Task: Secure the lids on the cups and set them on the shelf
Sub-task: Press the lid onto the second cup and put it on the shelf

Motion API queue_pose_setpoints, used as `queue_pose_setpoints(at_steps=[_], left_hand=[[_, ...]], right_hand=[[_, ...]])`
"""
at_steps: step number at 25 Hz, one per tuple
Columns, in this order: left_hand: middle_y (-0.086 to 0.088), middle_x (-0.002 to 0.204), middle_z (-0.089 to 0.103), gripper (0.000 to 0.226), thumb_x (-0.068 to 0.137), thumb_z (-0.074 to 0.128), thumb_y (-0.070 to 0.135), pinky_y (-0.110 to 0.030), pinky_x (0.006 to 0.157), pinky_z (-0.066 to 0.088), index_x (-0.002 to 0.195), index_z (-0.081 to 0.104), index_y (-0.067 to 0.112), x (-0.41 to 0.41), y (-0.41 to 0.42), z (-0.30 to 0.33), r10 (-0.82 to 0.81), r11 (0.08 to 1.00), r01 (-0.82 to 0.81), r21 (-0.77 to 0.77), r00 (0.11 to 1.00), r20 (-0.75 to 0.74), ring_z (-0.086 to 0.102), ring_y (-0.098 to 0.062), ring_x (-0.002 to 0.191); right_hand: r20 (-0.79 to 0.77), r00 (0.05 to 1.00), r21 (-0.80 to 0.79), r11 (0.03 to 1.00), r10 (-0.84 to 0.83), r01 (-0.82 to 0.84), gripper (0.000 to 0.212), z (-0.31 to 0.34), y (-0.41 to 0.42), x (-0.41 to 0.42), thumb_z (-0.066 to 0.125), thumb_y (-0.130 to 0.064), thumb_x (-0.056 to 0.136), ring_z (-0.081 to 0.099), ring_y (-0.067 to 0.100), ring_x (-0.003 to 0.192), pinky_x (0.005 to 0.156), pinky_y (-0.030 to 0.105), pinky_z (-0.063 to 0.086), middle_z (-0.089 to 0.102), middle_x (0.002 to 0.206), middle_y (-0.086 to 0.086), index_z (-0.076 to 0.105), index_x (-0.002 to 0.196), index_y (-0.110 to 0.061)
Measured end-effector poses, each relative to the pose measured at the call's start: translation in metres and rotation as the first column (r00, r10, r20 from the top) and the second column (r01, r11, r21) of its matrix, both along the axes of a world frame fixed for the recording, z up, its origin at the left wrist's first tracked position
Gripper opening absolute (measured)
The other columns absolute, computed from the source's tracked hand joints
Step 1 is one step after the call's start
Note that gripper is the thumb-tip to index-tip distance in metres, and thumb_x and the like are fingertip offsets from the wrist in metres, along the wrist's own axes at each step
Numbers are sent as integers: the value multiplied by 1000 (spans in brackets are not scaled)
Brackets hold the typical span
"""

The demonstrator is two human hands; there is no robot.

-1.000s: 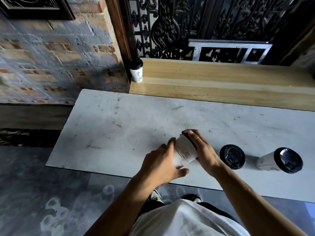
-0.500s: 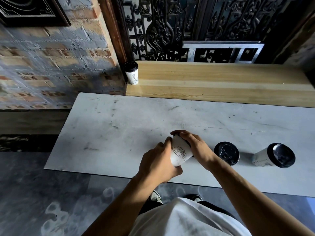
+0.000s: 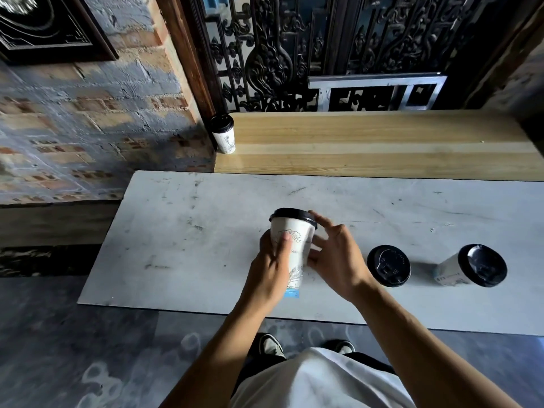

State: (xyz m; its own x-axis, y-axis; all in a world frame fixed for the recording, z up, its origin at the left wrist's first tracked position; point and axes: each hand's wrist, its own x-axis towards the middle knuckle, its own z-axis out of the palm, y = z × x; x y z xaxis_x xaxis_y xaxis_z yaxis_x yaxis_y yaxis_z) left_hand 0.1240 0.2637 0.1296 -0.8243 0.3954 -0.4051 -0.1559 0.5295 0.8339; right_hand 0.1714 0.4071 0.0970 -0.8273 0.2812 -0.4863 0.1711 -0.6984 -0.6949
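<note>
White paper cup (image 3: 291, 245) with a line drawing and a black plastic lid (image 3: 293, 217) sits at frame centre in the head view, over the scuffed grey tabletop (image 3: 182, 231). I see my left hand (image 3: 269, 269) wrapped round its wall, steadying it; my right hand (image 3: 338, 257), at its three o'clock, hangs spread with fingertips beside the rim, gripping nothing. I judge the lid seated, ready for the pale wooden shelf (image 3: 368, 142) at twelve o'clock.

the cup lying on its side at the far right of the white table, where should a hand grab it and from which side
Grip the tipped cup around its white paper wall, coming from above with fingers spanning the wall's far and near sides. It lies on its side with the black lid facing the camera, so the wall is the exposed part; pulling at the lid might loosen it.
</note>
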Motion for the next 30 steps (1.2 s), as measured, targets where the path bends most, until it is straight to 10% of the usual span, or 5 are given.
queue_pose_setpoints(at_steps=[4, 9, 17, 25, 30], left_hand=[[4, 114, 67, 35, 108, 33, 48, -24, 81, 51, 119, 60, 28, 5, 7, -6, 128, 978, -154, 139, 975, 179, 62, 0, 97], [-2, 130, 67, 47, 105, 34, 53, -44, 109, 49, 130, 62, 25, 10, 8, -13, 147, 971, -179, 159, 970, 195, 63, -17, 119], [4, 102, 65, 41, 106, 35, 51, -30, 80, 44, 111, 65, 23, -1, 4, -6, 63, 997, -63, -46, 998, 5, 61, -19, 98], [-1, 98, 58, 33, 96, 59, 1, -15, 77, 50, 112, 75, 25, -15, -4, -17, 172, 975, -78, 208, 858, -484, 61, -8, 88], [5, 101, 64, 33, 93, 55, 8, -36, 79, 58, 105, 80, 26, -15, -2, -17, 197, 949, -66, 310, 889, -413, 66, -14, 94]], right_hand=[[5, 997, 53, 996, 71, -71, 56, -11, -13, 12, 44, -30, 89, 62, 33, 86, 80, 43, 47, 66, 104, 26, 47, 145, -36], [23, 997, 102, 992, 72, -74, 40, -23, -14, 17, 37, -33, 108, 56, 37, 101, 90, 52, 44, 59, 114, 30, 45, 145, -49], [19, 994, 114, 987, 108, -109, 51, -7, -8, 21, 38, -14, 102, 63, 32, 86, 83, 47, 55, 63, 109, 27, 47, 149, -32], [51, 984, 180, 968, 168, -175, 67, -5, 0, 20, 68, -31, 90, 75, 37, 98, 86, 51, 59, 73, 124, 20, 42, 152, -30], [36, 979, 218, 955, 199, -202, 57, 1, 4, 16, 71, -34, 89, 75, 36, 101, 89, 50, 61, 67, 130, 25, 53, 143, -26]])
